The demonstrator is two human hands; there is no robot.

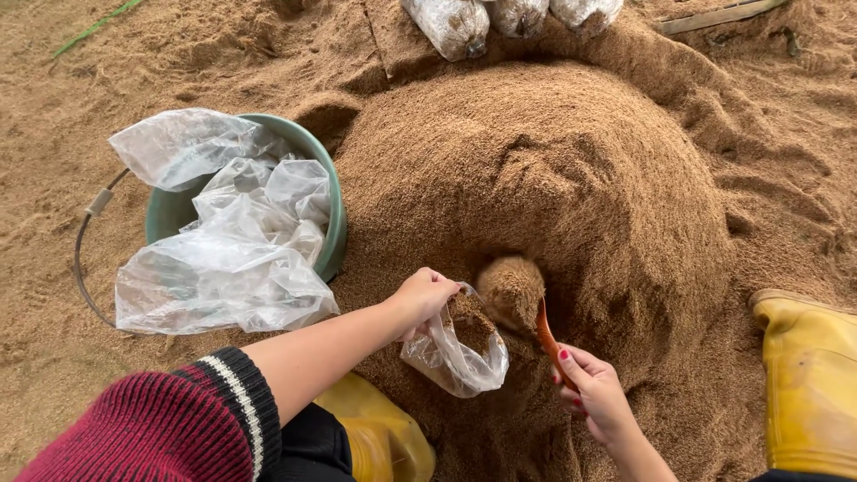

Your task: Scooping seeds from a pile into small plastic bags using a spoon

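— Sawdust (553, 178), a big brown mound of it, fills the middle of the view. Where are the hands?

— Left hand (424, 299) sits at about 6 o'clock of the mound, fingers pinched shut on the rim of a small clear plastic bag (455, 357), holding its mouth open. Sawdust already lies inside the bag.

— And the other?

— Right hand (594, 393), at 5 o'clock, is closed around the handle of an orange scoop (544, 328). The scoop carries a heaped load of sawdust just above the bag's mouth.

— What lies around them?

— At 9 o'clock a green bucket (332, 205) stuffed with crumpled clear bags (223, 250). At 12 o'clock, three filled bags (455, 25) lie at the mound's far edge. Yellow boots (808, 384) stand at 3 and 6 o'clock.
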